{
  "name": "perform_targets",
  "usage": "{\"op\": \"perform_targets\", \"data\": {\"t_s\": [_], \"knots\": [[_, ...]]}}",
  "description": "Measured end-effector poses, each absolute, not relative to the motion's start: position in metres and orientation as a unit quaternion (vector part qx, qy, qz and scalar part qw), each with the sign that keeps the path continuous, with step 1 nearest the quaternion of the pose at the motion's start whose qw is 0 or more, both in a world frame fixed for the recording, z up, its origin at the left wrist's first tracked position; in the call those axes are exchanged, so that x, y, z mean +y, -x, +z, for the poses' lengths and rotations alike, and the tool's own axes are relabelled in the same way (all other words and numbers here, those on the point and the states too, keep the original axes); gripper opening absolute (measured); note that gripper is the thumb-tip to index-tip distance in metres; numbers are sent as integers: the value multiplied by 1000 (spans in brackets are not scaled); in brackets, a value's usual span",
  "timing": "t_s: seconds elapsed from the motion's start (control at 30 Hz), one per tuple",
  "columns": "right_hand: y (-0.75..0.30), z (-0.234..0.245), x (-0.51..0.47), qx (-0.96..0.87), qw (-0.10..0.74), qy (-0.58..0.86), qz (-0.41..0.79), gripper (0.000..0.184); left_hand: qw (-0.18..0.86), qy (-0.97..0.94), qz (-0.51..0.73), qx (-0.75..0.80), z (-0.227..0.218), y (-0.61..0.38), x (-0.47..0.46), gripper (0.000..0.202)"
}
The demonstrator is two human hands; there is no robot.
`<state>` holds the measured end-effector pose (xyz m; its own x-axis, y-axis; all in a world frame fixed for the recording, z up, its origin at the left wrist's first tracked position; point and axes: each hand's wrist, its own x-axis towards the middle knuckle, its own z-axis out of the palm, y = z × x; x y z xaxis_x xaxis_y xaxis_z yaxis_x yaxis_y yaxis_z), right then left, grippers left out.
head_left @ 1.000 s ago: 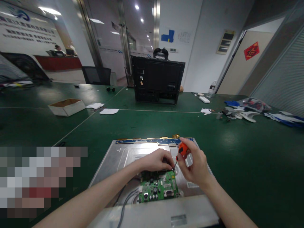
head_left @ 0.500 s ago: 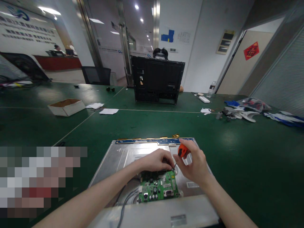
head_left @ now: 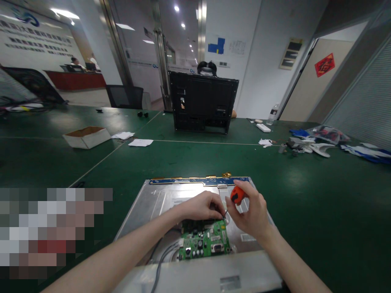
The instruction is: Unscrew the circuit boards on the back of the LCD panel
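A screwdriver with an orange and black handle (head_left: 237, 195) is in my right hand (head_left: 252, 211), gripped between thumb and fingers. Its thin shaft slants down to the upper right corner of a green circuit board (head_left: 203, 240). At that corner, the fingertips of my left hand (head_left: 204, 205) are pinched together beside the shaft's tip; what they hold, if anything, is hidden. The board lies on the silvery metal back of a display panel (head_left: 161, 197). A blue board strip (head_left: 183, 182) runs along the panel's far edge, and grey cables (head_left: 163, 258) come off the green board's left side.
Across the green table (head_left: 183, 158) a black display frame (head_left: 204, 101) stands upright, with a person behind it. An open cardboard box (head_left: 87, 138) and papers (head_left: 140, 142) are at the left. Scattered parts (head_left: 301, 144), a plastic bag (head_left: 328, 133) and a bottle (head_left: 271, 114) are at the right.
My right hand and the screwdriver handle have shifted very slightly to the right, and the handle has turned a little. My left hand stays at the board's corner.
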<state>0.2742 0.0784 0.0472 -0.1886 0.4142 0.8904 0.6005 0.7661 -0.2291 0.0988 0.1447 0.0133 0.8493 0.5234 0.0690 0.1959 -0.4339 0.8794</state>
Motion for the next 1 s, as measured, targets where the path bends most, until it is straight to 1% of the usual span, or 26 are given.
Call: {"op": "perform_targets", "data": {"t_s": [0.23,0.5,0.7,0.83,1.0], "knots": [[-275,52,78,-777,532,328,-75,44,497,-822,179,211,12,-98,144,8],[-274,54,73,-780,531,327,-53,51,497,-828,160,206,7,-99,146,13],[-275,47,77,-772,539,329,-75,50,492,-826,168,217,11,-99,145,9],[-275,46,80,-775,538,321,-84,46,500,-820,183,212,12,-99,144,5],[-276,52,77,-781,534,318,-68,47,490,-825,178,217,11,-99,144,8]]}}
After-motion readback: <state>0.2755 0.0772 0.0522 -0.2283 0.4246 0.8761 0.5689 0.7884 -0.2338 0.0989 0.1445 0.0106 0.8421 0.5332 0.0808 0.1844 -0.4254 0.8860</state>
